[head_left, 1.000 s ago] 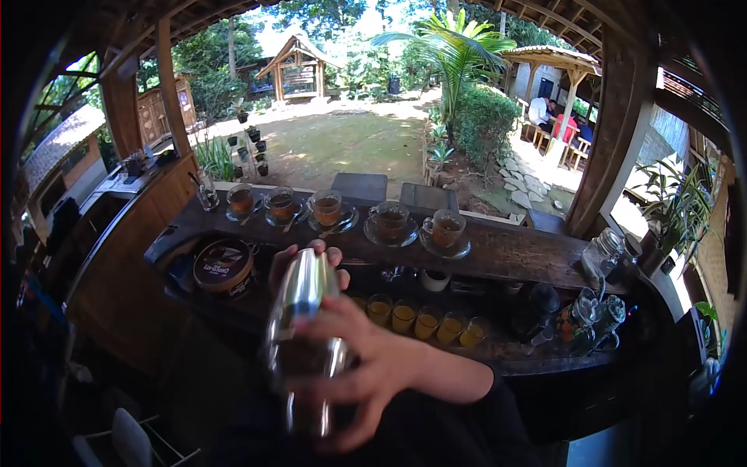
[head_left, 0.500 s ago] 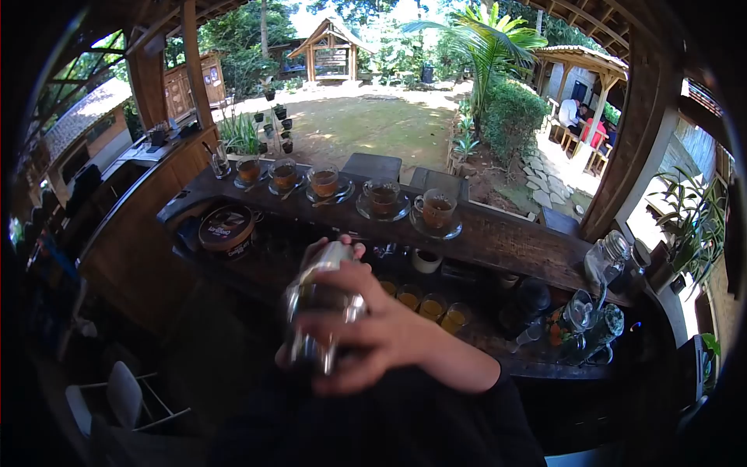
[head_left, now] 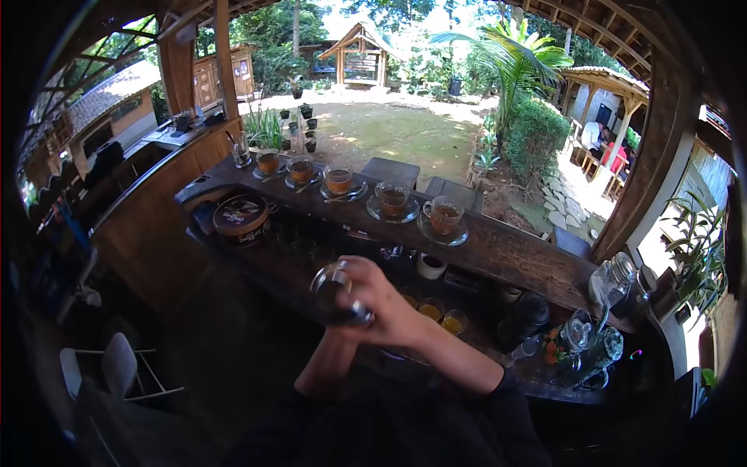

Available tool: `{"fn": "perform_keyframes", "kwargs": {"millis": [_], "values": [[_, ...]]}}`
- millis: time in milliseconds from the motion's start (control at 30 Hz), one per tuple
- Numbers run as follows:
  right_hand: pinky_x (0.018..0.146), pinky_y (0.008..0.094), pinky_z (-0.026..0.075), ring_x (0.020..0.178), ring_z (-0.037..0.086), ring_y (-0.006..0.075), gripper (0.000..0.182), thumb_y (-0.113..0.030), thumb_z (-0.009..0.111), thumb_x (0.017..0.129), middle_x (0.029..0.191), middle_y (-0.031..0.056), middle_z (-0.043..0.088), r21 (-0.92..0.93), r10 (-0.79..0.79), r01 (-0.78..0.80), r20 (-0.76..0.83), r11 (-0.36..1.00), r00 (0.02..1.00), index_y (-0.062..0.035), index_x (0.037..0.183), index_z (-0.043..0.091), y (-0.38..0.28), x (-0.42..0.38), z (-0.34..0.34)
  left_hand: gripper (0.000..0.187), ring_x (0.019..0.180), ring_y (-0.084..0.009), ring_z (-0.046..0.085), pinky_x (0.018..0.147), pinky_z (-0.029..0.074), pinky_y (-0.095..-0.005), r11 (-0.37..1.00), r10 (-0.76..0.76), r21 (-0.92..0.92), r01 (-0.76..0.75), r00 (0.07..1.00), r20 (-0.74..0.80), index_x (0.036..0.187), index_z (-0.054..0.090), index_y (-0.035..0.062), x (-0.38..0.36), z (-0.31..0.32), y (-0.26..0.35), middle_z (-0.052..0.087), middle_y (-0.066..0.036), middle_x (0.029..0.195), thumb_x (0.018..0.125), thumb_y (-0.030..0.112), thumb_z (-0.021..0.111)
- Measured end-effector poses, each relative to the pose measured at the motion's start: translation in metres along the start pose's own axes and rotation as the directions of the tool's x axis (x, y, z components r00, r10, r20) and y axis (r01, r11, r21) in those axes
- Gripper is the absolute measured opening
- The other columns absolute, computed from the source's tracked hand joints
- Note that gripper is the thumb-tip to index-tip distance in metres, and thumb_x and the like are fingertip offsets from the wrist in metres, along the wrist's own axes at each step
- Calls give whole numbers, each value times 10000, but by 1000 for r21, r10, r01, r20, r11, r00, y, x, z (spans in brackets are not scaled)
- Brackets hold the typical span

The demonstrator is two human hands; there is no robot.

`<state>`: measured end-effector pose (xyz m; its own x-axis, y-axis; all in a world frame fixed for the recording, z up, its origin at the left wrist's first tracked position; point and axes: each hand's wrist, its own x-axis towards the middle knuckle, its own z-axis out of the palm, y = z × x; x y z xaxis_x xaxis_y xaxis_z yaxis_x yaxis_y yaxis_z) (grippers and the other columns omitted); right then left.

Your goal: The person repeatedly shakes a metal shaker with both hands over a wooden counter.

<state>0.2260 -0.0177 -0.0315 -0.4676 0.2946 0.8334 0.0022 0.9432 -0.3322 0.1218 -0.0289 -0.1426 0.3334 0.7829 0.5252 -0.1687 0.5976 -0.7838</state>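
Observation:
A shiny metal shaker (head_left: 331, 289) is held at chest height in front of the dark counter, somewhat blurred. My right hand (head_left: 377, 303) wraps round its right side. Below it my left hand (head_left: 340, 336) is pressed to the lower end, its fingers mostly hidden behind the shaker and my right hand. Beyond the hands, several glass cups of brown drink, among them the rightmost cup (head_left: 443, 215), stand on saucers along the raised wooden bar. Small glasses of yellow liquid (head_left: 454, 321) sit on the lower counter, partly covered by my right arm.
A round box (head_left: 240, 218) lies on the left of the counter. Glass jars (head_left: 612, 279) and pitchers (head_left: 603, 350) stand at the right end. A white chair (head_left: 119, 366) is at lower left. Two people (head_left: 603, 148) sit outside under a small roof.
The shaker and both hands have turned, with my left hand now beneath and my left forearm in sight. The view has shifted, so the bar appears farther right and slightly lower.

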Motion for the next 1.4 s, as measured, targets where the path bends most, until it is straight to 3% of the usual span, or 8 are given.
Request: {"fn": "perform_keyframes", "kwargs": {"millis": [267, 467, 600, 733, 833, 967, 1133, 1400], "values": [[942, 633, 327, 1188, 440, 408, 528, -212, 723, 696, 1256, 48, 495, -139, -540, 557, 143, 819, 829, -375, 1146, 501, -54, 46, 3, 421, 909, -342, 519, 665, 528, -473, 123, -403, 966, 226, 901, -160, 1143, 454, 104, 85, 95, -20, 408, -112, 1068, 942, 470, 402], [1019, 504, 314, 1198, 441, 389, 604, -246, 788, 685, 1248, 200, 463, -162, 10, -44, -202, 986, 979, -140, 1191, 475, 50, 42, 24, 405, 1252, -230, 380, 1020, 356, -423, 529, -406, 784, 324, 908, -102, 1278, 411, 137, 90, 76, 57, 400, -65, 1318, 940, 351, 475], [962, 597, 326, 1182, 431, 445, 577, -151, 770, 659, 1239, 114, 513, -165, -316, 317, 35, 934, 948, -329, 1146, 518, 12, 84, 27, 355, 964, -285, 607, 839, 526, -379, 95, 468, 993, 67, 877, -104, 1162, 510, 93, 88, 133, 6, 547, -110, 1137, 935, 363, 468], [930, 610, 350, 1178, 422, 463, 568, -161, 737, 657, 1275, 23, 503, -220, -516, 522, 86, 824, 852, -405, 1116, 507, -7, 106, 52, 420, 869, -309, 608, 774, 527, -447, 42, -259, 940, 338, 913, -316, 1058, 509, 96, 124, 183, 0, 527, -123, 1008, 910, 483, 442], [906, 628, 365, 1161, 422, 488, 528, -155, 746, 667, 1273, 32, 510, -232, -253, 242, -21, 942, 967, -365, 1098, 524, 47, 96, 70, 342, 975, -283, 582, 752, 539, -451, 197, 357, 946, 256, 880, -313, 1131, 521, 112, 103, 170, 78, 552, -69, 1036, 942, 387, 448], [916, 593, 317, 1140, 374, 452, 701, -218, 788, 482, 1240, 212, 448, -194, 22, -47, -129, 980, 991, -142, 1123, 513, 79, 89, 88, 254, 1085, -286, 520, 755, 537, -434, 651, 76, 755, 76, 984, -164, 1179, 529, 191, 93, 151, 77, 533, -49, 1188, 934, 254, 502], [939, 600, 331, 1163, 467, 421, 355, -241, 641, 787, 1281, -47, 503, -340, -528, 555, 179, 759, 830, -380, 1091, 520, -17, 120, 86, 485, 840, -399, 586, 693, 529, -466, 86, -380, 949, 303, 891, -250, 1098, 516, 56, 127, 208, 6, 488, -186, 1013, 950, 479, 332], [889, 594, 399, 1168, 417, 491, 554, -131, 726, 700, 1265, 125, 513, -188, -69, 42, -136, 981, 988, -351, 1156, 502, 21, 90, 60, 434, 939, -366, 541, 775, 508, -484, 358, 35, 831, 426, 883, -468, 1147, 505, 111, 90, 169, 29, 491, -131, 1072, 940, 476, 395]]}}
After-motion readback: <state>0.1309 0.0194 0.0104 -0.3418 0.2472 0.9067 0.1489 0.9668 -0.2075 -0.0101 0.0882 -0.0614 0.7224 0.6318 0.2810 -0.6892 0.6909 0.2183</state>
